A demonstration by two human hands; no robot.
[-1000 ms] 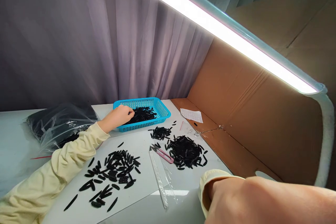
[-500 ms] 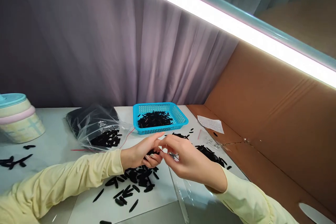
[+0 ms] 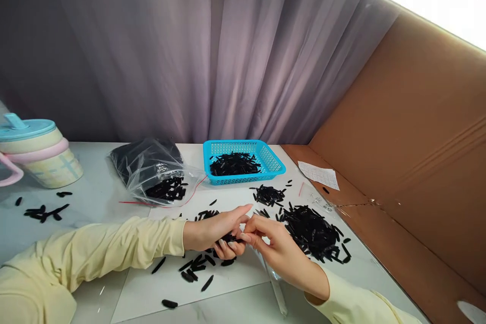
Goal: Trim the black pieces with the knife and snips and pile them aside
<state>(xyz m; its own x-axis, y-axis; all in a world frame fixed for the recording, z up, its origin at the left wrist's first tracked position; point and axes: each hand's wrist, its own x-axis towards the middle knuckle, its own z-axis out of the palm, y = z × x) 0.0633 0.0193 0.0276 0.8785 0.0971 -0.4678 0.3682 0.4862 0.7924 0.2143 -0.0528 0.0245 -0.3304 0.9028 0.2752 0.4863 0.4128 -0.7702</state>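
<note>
My left hand (image 3: pixel 222 233) is cupped around several small black pieces (image 3: pixel 230 237), its fingers curled under them. Pinched together at the left hand's fingertips are the thumb and fingers of my right hand (image 3: pixel 275 245); whatever lies between them is too small to make out. Loose black strips (image 3: pixel 197 263) are scattered on the white sheet (image 3: pixel 152 291) below the hands. To the right of the right hand lies a larger black pile (image 3: pixel 313 233), with a smaller pile (image 3: pixel 269 195) behind it.
A blue basket (image 3: pixel 245 178) with black pieces stands at the back, beside a clear plastic bag (image 3: pixel 152 174) of them. A lidded cup (image 3: pixel 53 162) is at the left. Paper (image 3: pixel 319 174) lies near the cardboard wall (image 3: pixel 425 147). A clear strip (image 3: pixel 279 296) lies in front.
The view has tilted down and shifted left, showing more of the right pile. My right hand has moved slightly lower against the left, its fingers still pinched; my left hand still holds black pieces.
</note>
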